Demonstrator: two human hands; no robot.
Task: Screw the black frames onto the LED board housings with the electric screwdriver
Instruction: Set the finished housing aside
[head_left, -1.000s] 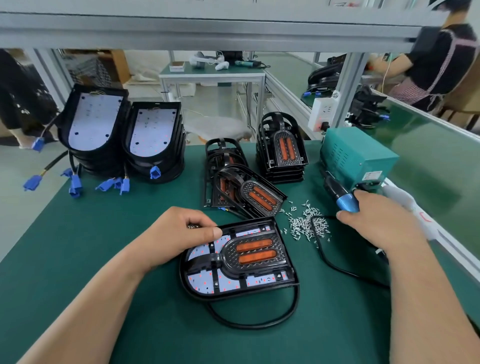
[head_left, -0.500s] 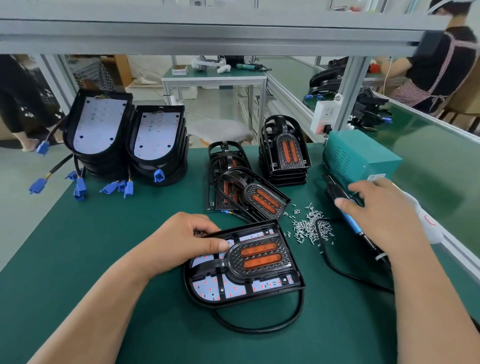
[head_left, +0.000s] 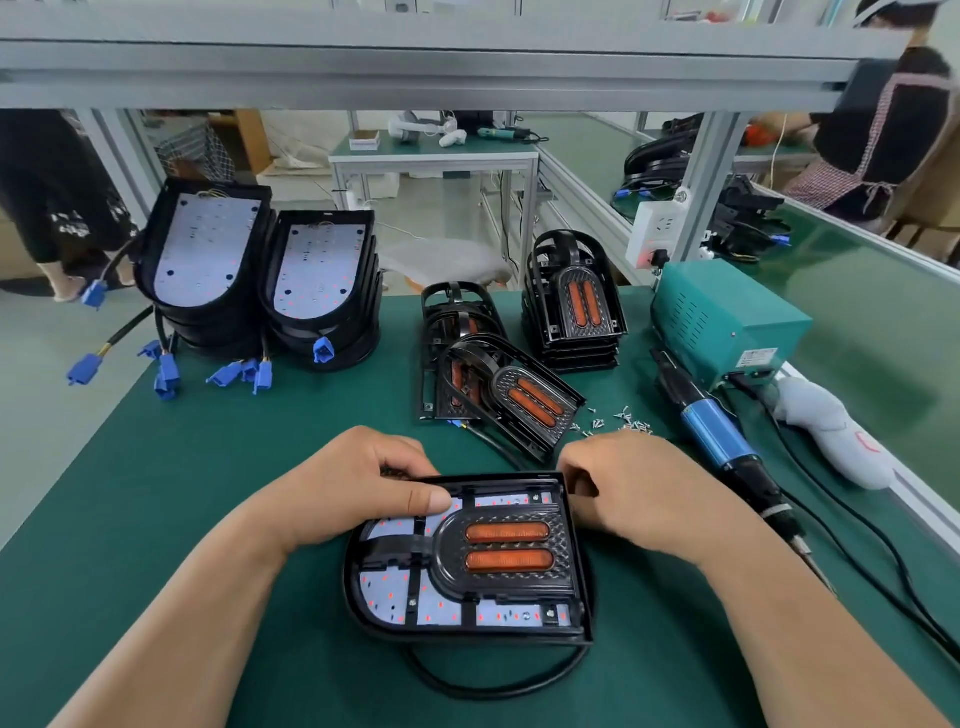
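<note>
An LED board housing (head_left: 382, 631) lies in front of me on the green mat, a black frame (head_left: 498, 551) with two orange lenses seated in it. My left hand (head_left: 358, 483) grips the housing's far left edge, thumb pressed on the frame. My right hand (head_left: 634, 483) holds the far right corner, fingers curled over the rim. The electric screwdriver (head_left: 722, 452), blue and black, lies on the mat to the right, untouched. Loose screws (head_left: 623, 423) are scattered beyond my right hand.
Two stacks of open housings (head_left: 208, 260) with blue connectors (head_left: 166, 371) stand at the far left. Stacks of black frames (head_left: 574, 306) sit mid-table, one frame (head_left: 519, 397) leaning. A teal power box (head_left: 722, 317) and a white glove (head_left: 831, 431) lie right. People work beyond the bench.
My right hand has let go of the screwdriver, which now lies on the mat, and has come left to the housing's far right corner. The left hand stays on the housing.
</note>
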